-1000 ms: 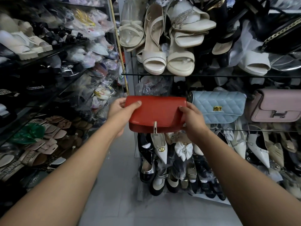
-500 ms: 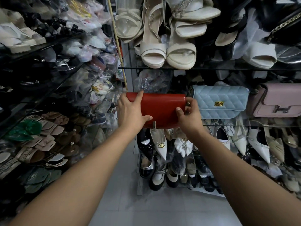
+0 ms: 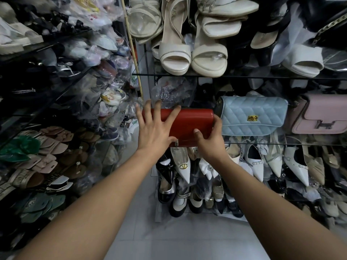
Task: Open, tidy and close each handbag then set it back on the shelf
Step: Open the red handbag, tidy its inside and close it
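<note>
Fingers (image 3: 147, 112) splayed, left hand (image 3: 154, 133) presses red handbag (image 3: 189, 122); right hand (image 3: 211, 142) grips its end.

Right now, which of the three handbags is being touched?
The red handbag, leftmost: left hand flat on it, right hand gripping its end. No hand is on the blue handbag or pink handbag.

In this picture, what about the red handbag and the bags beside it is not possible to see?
All in the head view:
1. The red handbag: its left part is covered by the left hand; both hands hide whether its base rests on the glass shelf.
2. The right hand: its fingers are behind the bag's right end.
3. The pink handbag: cut off by the right edge.
4. The light blue handbag: its gold emblem is too small to read.
</note>
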